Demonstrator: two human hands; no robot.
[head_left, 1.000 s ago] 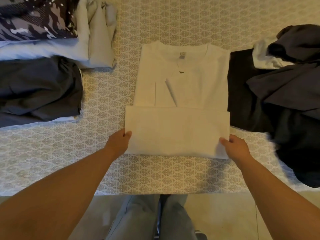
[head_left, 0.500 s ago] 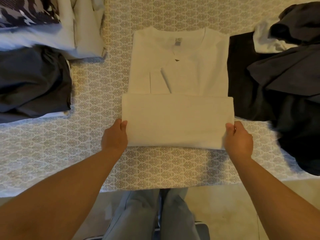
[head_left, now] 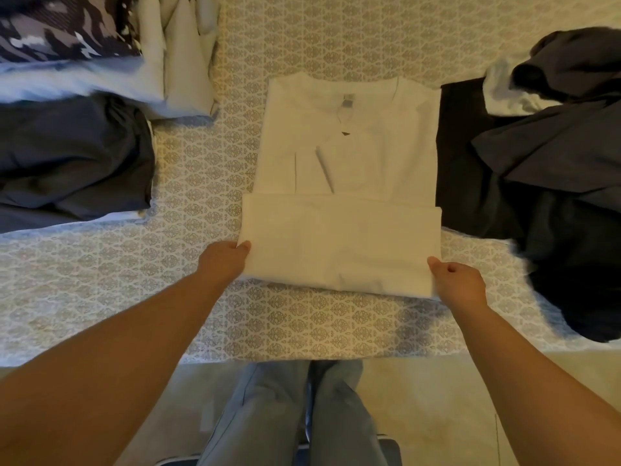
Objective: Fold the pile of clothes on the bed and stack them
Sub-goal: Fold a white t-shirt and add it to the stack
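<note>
Both hands: left hand (head_left: 224, 262) and right hand (head_left: 457, 283) pinch the shirt's (head_left: 346, 156) near fold ends.
Collar: far (straight ahead).

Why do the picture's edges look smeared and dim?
Head view: warm, dim light; the dark clothes pile and the camouflage garment blur toward the edges, while the white T-shirt stays fairly sharp; the wide lens bends the bed edge.

Shirt lying mid-bed between two groups of clothes

We are seeing the shirt (head_left: 349, 183) lying on the bed (head_left: 100, 280), folded stacks (head_left: 74, 156) sitting to its left, and a loose pile (head_left: 551, 183) sprawling on its right, apparently touching its edge.
</note>
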